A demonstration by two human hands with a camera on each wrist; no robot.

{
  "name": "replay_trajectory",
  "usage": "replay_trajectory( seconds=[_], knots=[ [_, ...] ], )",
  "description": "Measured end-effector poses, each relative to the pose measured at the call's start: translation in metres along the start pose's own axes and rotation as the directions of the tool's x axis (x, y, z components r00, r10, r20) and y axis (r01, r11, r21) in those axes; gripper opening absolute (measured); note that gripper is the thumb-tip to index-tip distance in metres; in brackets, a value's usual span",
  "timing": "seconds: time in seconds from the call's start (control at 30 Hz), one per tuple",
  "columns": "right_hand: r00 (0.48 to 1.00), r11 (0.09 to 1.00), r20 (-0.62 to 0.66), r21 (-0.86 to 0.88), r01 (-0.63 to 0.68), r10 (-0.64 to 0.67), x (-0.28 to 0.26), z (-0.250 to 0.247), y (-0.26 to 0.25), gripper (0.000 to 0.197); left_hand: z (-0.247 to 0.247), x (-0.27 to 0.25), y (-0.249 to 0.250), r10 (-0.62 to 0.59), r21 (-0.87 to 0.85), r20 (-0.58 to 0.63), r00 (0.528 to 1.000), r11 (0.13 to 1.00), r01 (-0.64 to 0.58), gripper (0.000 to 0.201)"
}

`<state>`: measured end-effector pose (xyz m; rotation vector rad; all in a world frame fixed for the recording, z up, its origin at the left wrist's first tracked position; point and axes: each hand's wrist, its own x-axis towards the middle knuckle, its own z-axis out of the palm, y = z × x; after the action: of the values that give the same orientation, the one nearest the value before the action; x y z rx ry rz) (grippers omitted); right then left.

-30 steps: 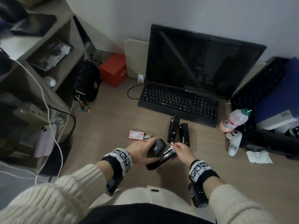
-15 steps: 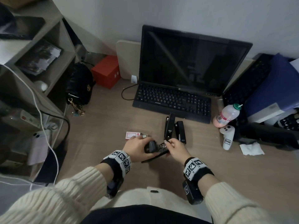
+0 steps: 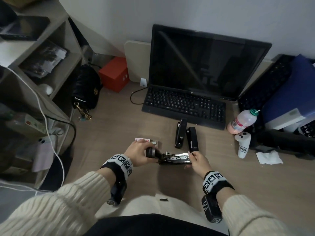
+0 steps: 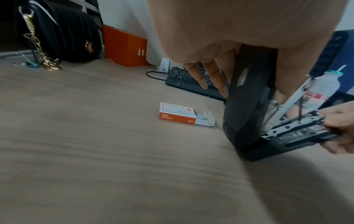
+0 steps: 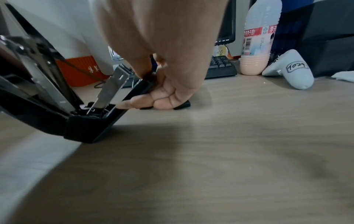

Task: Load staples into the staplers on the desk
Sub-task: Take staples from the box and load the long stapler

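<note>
wood-grain tabletop [image 3: 105, 126] fills the head view, with a black monitor [image 3: 204, 62] and a black keyboard [image 3: 184, 106] at the back against a pale wall. near the middle, the left hand [image 3: 139, 155] curls around the raised black top cover of an opened black stapler [image 3: 172, 158], while the right hand [image 3: 197, 161] pinches the front end of its base and silver staple tray. two more black staplers [image 3: 186, 135] lie side by side just in front of the keyboard. a small red-and-white staple box [image 3: 144, 140] sits just behind the left hand. a pink drink bottle [image 3: 242, 121] and a white controller [image 3: 242, 143] rest to the right.

from the left wrist, that hand's fingers [image 4: 214, 78] wrap the upright cover; the staple box lies open on the tabletop with grey staple strips [image 4: 202, 116] showing. a black handbag [image 4: 63, 33] and an orange box [image 4: 124, 47] stand behind.

from the right wrist, curled fingers [image 5: 162, 100] grip the base's tip, the hinge end resting on the tabletop.
</note>
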<state>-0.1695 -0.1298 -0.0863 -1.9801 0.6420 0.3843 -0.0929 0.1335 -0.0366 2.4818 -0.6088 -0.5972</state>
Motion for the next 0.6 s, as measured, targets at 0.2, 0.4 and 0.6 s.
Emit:
replay_trajectory(
  seconds=[0.2,0.4,0.6],
  knots=[
    [0.999,0.999,0.023,-0.004,-0.043,0.043,0.011,0.000,0.004,0.025,-0.008,-0.004,-0.022,-0.004,0.045,0.034,0.999,0.999,0.003,0.046],
    [0.995,0.995,0.010,-0.007,-0.096,0.097,0.013,0.002,0.010,0.021,-0.007,-0.003,-0.034,-0.034,0.180,0.067,0.997,0.983,0.021,0.044],
    [0.988,0.988,0.016,0.020,-0.156,0.155,0.019,0.002,0.013,0.020,-0.005,-0.001,-0.036,-0.046,0.280,0.065,0.997,0.960,0.026,0.044]
  ],
)
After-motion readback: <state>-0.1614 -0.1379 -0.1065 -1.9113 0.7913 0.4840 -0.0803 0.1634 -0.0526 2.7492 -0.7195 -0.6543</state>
